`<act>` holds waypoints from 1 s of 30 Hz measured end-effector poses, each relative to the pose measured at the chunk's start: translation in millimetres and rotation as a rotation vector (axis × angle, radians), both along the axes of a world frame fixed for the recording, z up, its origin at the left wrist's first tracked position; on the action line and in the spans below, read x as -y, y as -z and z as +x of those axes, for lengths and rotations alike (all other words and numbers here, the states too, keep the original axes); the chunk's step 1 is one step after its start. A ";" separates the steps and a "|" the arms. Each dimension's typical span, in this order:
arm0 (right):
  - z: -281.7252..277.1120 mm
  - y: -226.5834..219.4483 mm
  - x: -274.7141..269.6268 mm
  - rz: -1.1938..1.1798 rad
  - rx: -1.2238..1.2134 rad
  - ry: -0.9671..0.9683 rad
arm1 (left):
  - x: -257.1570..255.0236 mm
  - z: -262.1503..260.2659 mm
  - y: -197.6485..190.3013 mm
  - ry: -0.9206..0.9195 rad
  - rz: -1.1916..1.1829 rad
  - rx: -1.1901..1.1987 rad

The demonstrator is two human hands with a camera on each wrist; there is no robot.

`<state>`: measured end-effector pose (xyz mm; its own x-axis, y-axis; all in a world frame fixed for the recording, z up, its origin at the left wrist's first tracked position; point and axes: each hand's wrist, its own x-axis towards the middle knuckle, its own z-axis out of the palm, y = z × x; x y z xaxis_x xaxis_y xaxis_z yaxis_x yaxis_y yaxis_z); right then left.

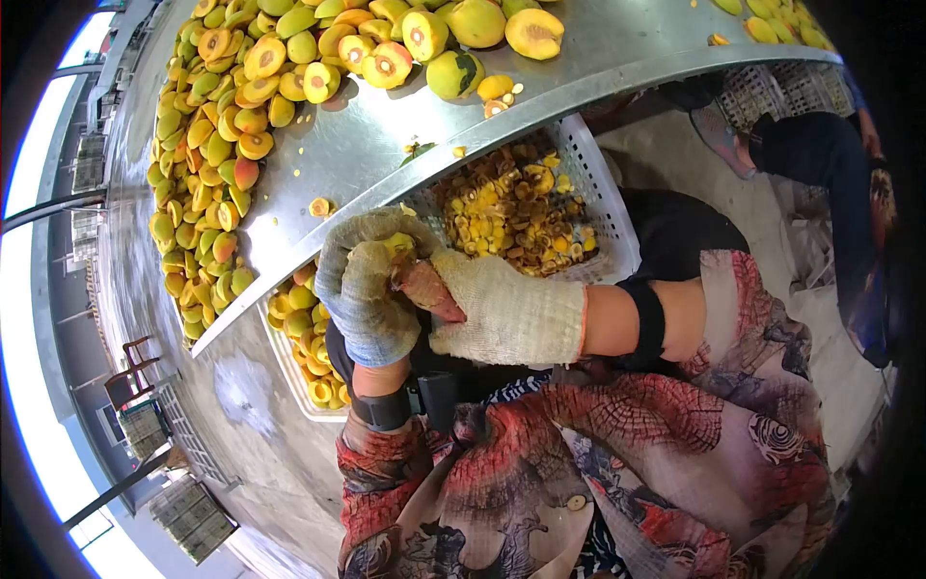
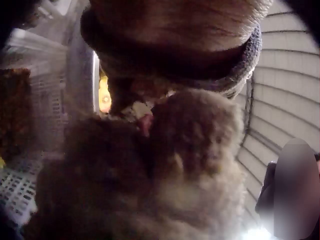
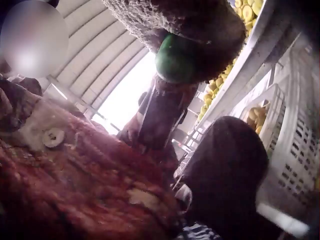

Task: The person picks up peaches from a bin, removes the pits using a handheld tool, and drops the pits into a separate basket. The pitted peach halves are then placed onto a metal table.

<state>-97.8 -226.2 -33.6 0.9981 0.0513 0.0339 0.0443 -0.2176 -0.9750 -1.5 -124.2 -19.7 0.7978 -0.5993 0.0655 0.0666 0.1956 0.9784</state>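
My gloved left hand [image 1: 371,285], its fingers curled, holds a yellow-green peach [image 1: 396,245] close over the table's edge. From the right, my right hand [image 1: 511,304] in a whitish glove meets it. A reddish, worn-looking piece [image 1: 430,289] shows on the right hand's thumb side, between the hands. In the right wrist view, the smooth round end of a green-handled tool [image 3: 175,59] pokes out of the right glove; its working end is hidden. The left wrist view is dark, with the left glove [image 2: 195,145] filling its middle.
A metal table [image 1: 367,145] carries a heap of halved peaches [image 1: 227,125]. Below its edge stand a white perforated crate [image 1: 617,232] of pits and scraps and a pale crate [image 1: 289,372] of peach halves. Another person's leg [image 1: 820,164] is at the right.
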 end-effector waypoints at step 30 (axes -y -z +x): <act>-4.4 -8.4 -3.2 0.204 -0.366 -0.059 | -7.7 21.7 -20.4 0.324 0.432 -0.059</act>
<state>-102.2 -223.0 -25.2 0.9418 0.1372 -0.3068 -0.3062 -0.0263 -0.9516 20.2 -116.5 0.8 0.5628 -0.7776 -0.2803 0.1136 -0.2632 0.9580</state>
